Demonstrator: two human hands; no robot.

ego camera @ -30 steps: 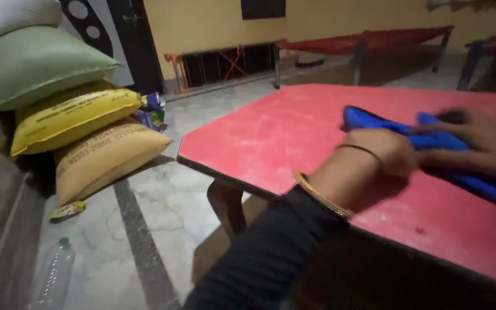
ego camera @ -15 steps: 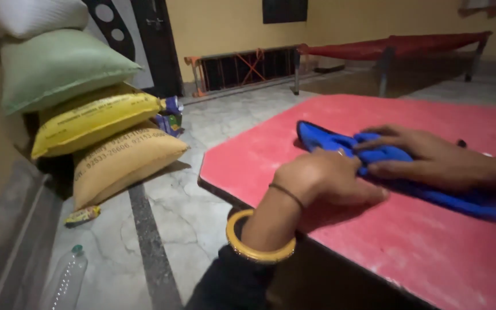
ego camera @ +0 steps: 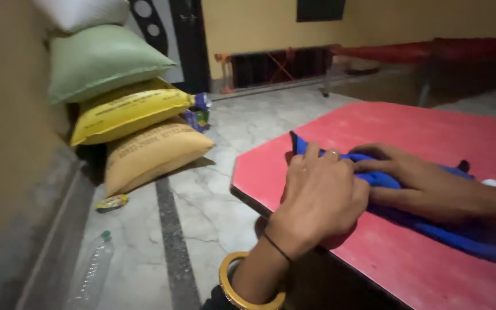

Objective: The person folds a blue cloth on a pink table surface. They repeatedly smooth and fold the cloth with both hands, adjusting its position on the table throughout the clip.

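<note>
A blue cloth lies bunched on the red table, near its left corner. My left hand rests on top of the cloth's left end, fingers curled over it; the wrist carries a thin black thread and a yellow bangle. My right hand comes in from the right and lies on the cloth's middle, fingers closed over a blue fold beside the left hand's fingertips. One corner of the cloth sticks out beyond my left hand. The rest trails to the right under my right forearm.
Filled sacks are stacked against the left wall: green, yellow, tan. A plastic bottle lies on the stone floor. A small white object sits on the table at right. Red cots stand at the back.
The view has swung left and nearer. My left hand slid forward onto the cloth's left end, and both hands now sit close together on the cloth.
</note>
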